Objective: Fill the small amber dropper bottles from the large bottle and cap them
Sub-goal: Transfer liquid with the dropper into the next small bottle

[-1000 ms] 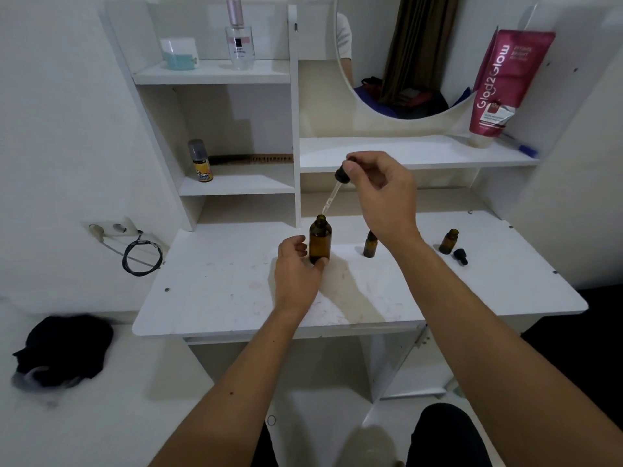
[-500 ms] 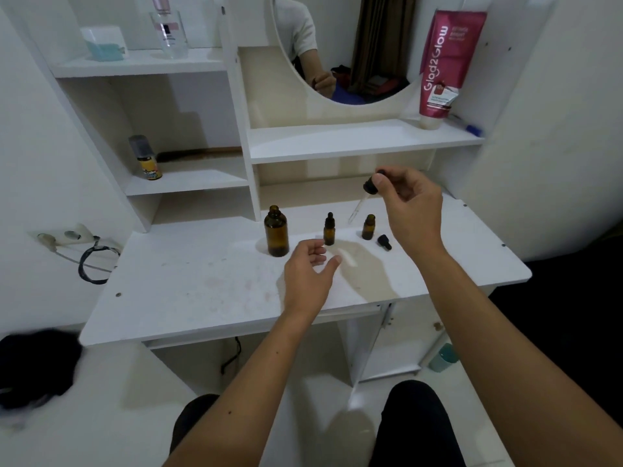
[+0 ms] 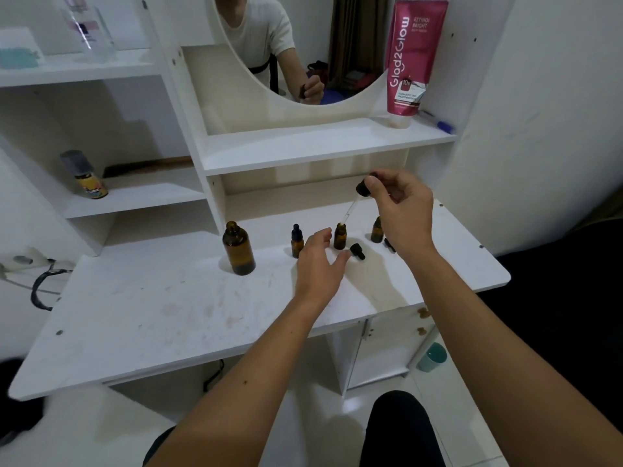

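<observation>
Pinching the large bottle's dropper (image 3: 362, 190) by its bulb, right hand (image 3: 401, 210) holds the tip at the middle small bottle (image 3: 339, 236), right of the large bottle (image 3: 238, 248); left hand (image 3: 315, 264) relaxed, fingers spread, empty beside it; next, probably: squeeze, then cap.

Glossy amber glass bottle (image 3: 238, 250)

Bare forearms, black trousers (image 3: 401, 429), white tee in mirror

Large amber bottle (image 3: 238, 251) upright, uncapped. Three small bottles: left (image 3: 296, 242) capped, middle (image 3: 339, 236) open under dropper (image 3: 357, 199), right (image 3: 377, 229) uncapped.
</observation>
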Motion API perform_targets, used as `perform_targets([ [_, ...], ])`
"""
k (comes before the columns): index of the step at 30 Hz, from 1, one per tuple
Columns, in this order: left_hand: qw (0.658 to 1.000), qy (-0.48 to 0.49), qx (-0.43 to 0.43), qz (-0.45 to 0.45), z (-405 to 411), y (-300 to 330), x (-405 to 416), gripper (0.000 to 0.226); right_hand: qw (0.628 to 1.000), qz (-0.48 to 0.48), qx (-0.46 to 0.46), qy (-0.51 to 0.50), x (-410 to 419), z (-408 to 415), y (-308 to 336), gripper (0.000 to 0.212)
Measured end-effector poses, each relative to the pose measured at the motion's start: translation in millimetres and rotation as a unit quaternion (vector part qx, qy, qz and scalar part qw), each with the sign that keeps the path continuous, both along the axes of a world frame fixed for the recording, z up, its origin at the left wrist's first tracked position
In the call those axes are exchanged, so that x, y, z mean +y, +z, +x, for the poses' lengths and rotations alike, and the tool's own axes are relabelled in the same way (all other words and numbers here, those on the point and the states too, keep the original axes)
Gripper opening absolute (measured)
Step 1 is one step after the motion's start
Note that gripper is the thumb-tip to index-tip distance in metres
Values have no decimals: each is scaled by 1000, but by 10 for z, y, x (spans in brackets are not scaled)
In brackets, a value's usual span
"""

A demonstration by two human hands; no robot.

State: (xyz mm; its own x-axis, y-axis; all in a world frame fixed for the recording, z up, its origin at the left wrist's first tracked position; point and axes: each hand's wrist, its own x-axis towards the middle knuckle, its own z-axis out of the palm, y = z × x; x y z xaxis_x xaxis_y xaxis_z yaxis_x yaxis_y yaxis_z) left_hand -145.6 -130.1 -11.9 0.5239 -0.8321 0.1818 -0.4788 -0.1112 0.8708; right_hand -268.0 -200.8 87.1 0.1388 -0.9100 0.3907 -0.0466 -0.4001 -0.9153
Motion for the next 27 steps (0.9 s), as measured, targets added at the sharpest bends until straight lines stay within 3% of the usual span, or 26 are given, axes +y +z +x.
perform_targets([
  [12, 999, 7, -6, -41, 87, -101, -236, 27, 996, 10, 62, 64, -120, 125, -304, 12],
  [17, 999, 1, -11, -44, 92, -107, -230, 24, 996, 19, 72, 49, -124, 151, -313, 5],
  [27, 999, 3, -24, -35, 88, -111, -227, 24, 993, 5, 101, 59, -93, 193, -291, 10],
])
